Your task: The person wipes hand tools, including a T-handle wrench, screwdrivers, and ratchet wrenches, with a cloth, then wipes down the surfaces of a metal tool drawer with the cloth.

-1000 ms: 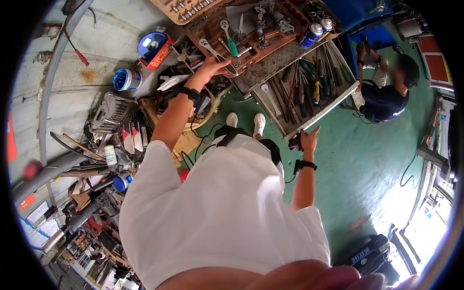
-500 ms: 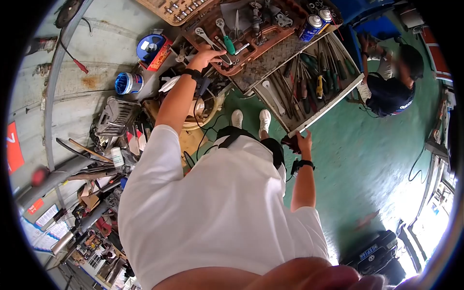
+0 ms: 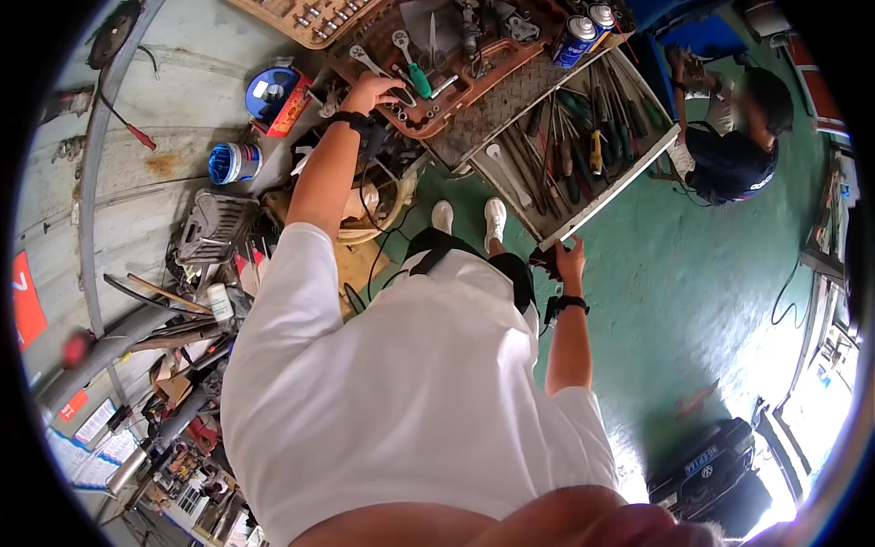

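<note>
My left hand (image 3: 372, 92) reaches into a brown moulded tool case (image 3: 474, 108), fingers stretched over small sockets (image 3: 402, 116) and partly hiding a ratchet wrench (image 3: 366, 60). No tool shows clearly in its grip. Right of the fingers lie a green-handled ratchet (image 3: 418, 80) and a pair of scissors (image 3: 435, 50). Down at the near corner of the pulled-out drawer (image 3: 597, 202), my right hand (image 3: 571, 262) has bent fingers close against the drawer's edge. Beside its palm is a dark reddish object (image 3: 545, 263), too unclear to name.
Screwdrivers (image 3: 595, 153) and a spanner (image 3: 508, 173) fill the drawer. Two spray cans (image 3: 576, 42) stand behind it. A crouching person (image 3: 729, 150) is at the right. Clutter, including a blue tub (image 3: 234, 162), lines the left wall; a car (image 3: 702, 469) is at lower right.
The whole view has shifted slightly. My left hand has drawn back a little to the left over the case; my right hand stays at the drawer corner.
</note>
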A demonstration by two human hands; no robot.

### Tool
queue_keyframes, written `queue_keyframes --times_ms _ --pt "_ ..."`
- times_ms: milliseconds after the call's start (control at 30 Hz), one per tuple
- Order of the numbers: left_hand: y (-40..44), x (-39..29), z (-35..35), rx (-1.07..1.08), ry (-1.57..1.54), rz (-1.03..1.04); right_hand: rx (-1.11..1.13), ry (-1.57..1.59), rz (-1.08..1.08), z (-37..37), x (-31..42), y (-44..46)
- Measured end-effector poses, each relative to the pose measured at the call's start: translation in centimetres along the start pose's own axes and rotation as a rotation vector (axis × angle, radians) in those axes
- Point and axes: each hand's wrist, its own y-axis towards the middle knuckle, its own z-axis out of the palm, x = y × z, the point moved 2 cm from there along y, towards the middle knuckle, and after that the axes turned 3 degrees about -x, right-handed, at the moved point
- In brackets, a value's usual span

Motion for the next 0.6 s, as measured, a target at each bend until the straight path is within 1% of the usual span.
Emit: queue_keyframes --times_ms 33,67,100,200,267,367,400,433,467,500,533,567,600 --pt "0.2 0.3 -0.1 -0.036 0.034 0.012 0.014 0.042 0.021 0.0 0.3 0.1" --pt "0.7 0.5 -0.4 -0.016 0.027 -0.005 0.032 0.08 0.044 -0.1 0.4 0.0" --pt "-0.1 -0.1 -0.5 0.04 0.042 -0.018 -0.013 0.057 -0.038 -0.4 0.9 -0.2" --pt "1.1 -0.1 -0.1 0.004 0.123 -0.037 0.003 0.049 -0.011 -0.7 1.3 0.0" --pt "1.6 0.1 -0.4 0.102 0.121 -0.023 -0.035 0.052 -0.075 -0.2 0.9 0.1" --pt "-0.3 -1.1 -0.2 0.093 0.201 0.035 -0.048 0.041 -0.089 1.2 -0.9 0.6" --pt "0.2 -0.8 -0.3 0.116 0.239 0.05 -0.027 0.077 -0.058 0.8 -0.2 0.2" --pt "0.1 -0.9 -0.3 0.145 0.255 0.009 -0.077 0.022 -0.125 1.0 -0.6 0.2" --pt "2.0 0.3 -1.9 0.323 0.187 0.013 -0.13 0.028 -0.154 0.9 -0.7 0.5" --pt "1.1 -0.3 -1.8 0.298 0.251 0.054 -0.183 0.033 -0.178 0.6 -0.7 0.6" --pt "0.6 -1.1 -1.0 0.177 0.343 -0.058 -0.225 0.06 -0.117 -0.3 0.1 0.5" --pt "1.1 -1.1 -0.8 0.142 0.367 -0.089 -0.263 0.088 -0.106 -1.3 0.9 0.4" --pt "2.2 -0.8 -1.2 0.202 0.337 -0.134 -0.293 0.107 -0.073 -1.8 1.4 0.9"
